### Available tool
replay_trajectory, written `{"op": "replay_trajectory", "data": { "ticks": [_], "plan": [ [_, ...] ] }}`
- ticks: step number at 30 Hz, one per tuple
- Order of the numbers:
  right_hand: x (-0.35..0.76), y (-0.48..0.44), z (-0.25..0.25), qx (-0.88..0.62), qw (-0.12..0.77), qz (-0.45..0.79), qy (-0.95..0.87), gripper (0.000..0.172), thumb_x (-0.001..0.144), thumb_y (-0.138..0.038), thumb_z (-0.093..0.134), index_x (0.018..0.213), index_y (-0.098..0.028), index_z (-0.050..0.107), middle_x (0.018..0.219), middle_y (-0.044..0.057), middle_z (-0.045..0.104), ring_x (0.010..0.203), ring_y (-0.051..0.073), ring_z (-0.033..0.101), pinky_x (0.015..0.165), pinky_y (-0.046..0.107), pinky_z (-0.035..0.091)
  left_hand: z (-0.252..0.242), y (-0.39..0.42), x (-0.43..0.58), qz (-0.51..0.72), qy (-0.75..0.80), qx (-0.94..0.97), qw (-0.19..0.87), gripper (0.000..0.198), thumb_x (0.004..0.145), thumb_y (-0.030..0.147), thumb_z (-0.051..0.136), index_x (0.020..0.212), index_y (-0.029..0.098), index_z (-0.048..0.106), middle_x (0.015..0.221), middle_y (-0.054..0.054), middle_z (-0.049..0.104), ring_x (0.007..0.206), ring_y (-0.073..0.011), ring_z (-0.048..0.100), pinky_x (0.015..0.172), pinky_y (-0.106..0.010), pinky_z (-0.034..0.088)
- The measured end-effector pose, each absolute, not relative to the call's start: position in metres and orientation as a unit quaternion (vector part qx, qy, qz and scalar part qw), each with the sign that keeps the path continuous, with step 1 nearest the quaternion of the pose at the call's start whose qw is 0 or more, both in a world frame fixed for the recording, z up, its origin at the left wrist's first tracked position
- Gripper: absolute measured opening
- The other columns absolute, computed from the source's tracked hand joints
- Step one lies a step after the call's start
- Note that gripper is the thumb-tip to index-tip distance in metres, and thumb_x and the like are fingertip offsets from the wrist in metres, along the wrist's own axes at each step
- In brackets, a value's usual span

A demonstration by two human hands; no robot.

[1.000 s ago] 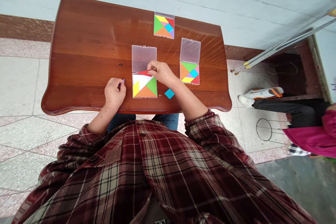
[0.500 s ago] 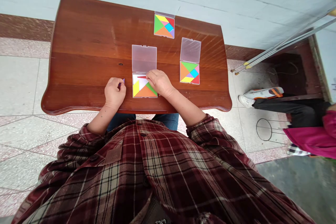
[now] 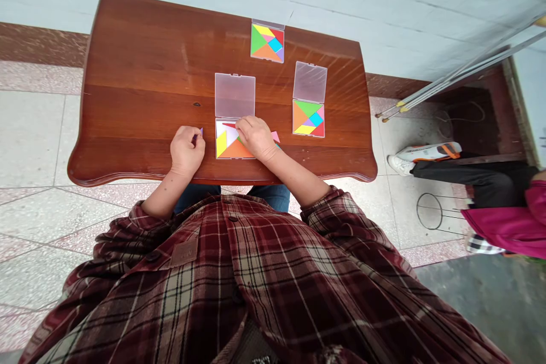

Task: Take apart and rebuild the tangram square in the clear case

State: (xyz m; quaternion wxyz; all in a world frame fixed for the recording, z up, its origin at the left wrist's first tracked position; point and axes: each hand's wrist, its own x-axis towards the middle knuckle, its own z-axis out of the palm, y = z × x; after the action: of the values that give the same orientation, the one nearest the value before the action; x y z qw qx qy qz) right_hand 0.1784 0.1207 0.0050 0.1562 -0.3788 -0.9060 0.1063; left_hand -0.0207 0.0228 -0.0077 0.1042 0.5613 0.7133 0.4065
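Right hand (image 3: pixel 256 136) grips the red piece (image 3: pixel 229 124) at its fingertips, over the tray (image 3: pixel 230 152). Left hand (image 3: pixel 186 151) is clenched on a purple piece (image 3: pixel 200 132). I'd slide red in flat, corner first.

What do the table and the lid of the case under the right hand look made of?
Table: wood, dark reddish-brown with visible grain, with a glossy varnish that mirrors light streaks. Lid: likely plastic, frosted and translucent, with the wood showing faintly through.
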Motion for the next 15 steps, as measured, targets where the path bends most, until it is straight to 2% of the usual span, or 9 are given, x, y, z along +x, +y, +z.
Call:
{"op": "replay_trajectory", "data": {
  "ticks": [3, 7, 11, 15],
  "plan": [
    [0.178, 0.118, 0.012, -0.394, 0.222, 0.171, -0.875, 0.018, 0.092, -0.013, 0.042, 0.088, -0.021, 0.058, 0.090, 0.006, 0.060, 0.087, 0.020, 0.054, 0.083, 0.036, 0.043, -0.008, 0.023, -0.021, 0.409, 0.712, 0.561, 0.107, 0.010, 0.080, 0.015, 0.053, 0.073, 0.022, 0.055, 0.078, -0.003, 0.062, 0.080, -0.0183, 0.059, 0.078, -0.032, 0.048],
    [0.174, 0.117, 0.019, -0.461, 0.295, 0.308, -0.778, 0.008, 0.087, -0.015, 0.048, 0.087, -0.023, 0.049, 0.084, 0.000, 0.055, 0.077, 0.014, 0.055, 0.076, 0.030, 0.045, -0.009, 0.023, -0.021, 0.408, 0.713, 0.560, 0.103, 0.010, 0.079, 0.016, 0.053, 0.072, 0.022, 0.055, 0.078, -0.003, 0.063, 0.080, -0.0185, 0.059, 0.077, -0.032, 0.049],
    [0.167, 0.119, 0.016, -0.516, 0.317, 0.455, -0.653, 0.012, 0.085, -0.018, 0.052, 0.086, -0.025, 0.042, 0.078, -0.004, 0.051, 0.066, 0.010, 0.054, 0.066, 0.027, 0.047, -0.009, 0.024, -0.021, 0.405, 0.714, 0.562, 0.099, 0.010, 0.080, 0.016, 0.053, 0.072, 0.022, 0.055, 0.078, -0.003, 0.063, 0.079, -0.0182, 0.059, 0.077, -0.031, 0.049],
    [0.162, 0.117, 0.015, -0.530, 0.323, 0.534, -0.574, 0.015, 0.083, -0.022, 0.056, 0.087, -0.025, 0.042, 0.077, -0.006, 0.052, 0.058, 0.007, 0.056, 0.059, 0.024, 0.049, -0.011, 0.024, -0.021, 0.404, 0.714, 0.563, 0.096, 0.010, 0.080, 0.015, 0.053, 0.072, 0.022, 0.056, 0.078, -0.003, 0.063, 0.079, -0.0184, 0.059, 0.077, -0.032, 0.049]
  ]
}}
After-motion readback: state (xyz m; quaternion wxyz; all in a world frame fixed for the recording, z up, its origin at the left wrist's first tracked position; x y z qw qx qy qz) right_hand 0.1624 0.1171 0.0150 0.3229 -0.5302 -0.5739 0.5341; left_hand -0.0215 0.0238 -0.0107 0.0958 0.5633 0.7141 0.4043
